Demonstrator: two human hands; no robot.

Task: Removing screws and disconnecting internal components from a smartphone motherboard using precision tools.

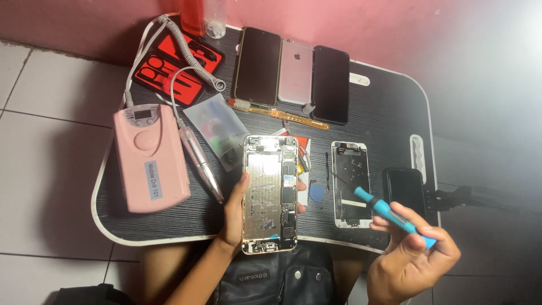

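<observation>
Lap table (395, 107), dark wood-grain top with white rim: bears everything listed; taken as the landmark.

Pink drill box (149, 158), at the table's left side, with a coiled grey cord and a metal handpiece (199, 161) lying just beside it.

Red tool case (169, 70), at the table's far left corner, open.

Three phones (293, 70), side by side along the table's far edge: two dark, one silver-backed between them.

Opened phone body (270, 193), gold-edged, boards and screws exposed, at the table's near edge, centre. Left hand (232, 217) grasps it, thumb on one long side and fingertips on the other, raised slightly toward the viewer.

Detached screen frame (350, 183), flat on the table, right of centre; a small black phone (404, 189) lies just beyond it toward the right rim.

Blue screwdriver (389, 214), thin dark shaft, tip above the screen frame. Right hand (409, 257) pinches its handle between fingers and thumb, off the table's near right edge.

Clear bag of small parts (217, 129), left of centre.

Blue pick (316, 194), between phone body and frame.

Judgement: the step looks like disassembly, driver readied but well apart from the phone body. Next move would need the tip brought across and seated squarely in a small screw head, with the body held steady.
</observation>
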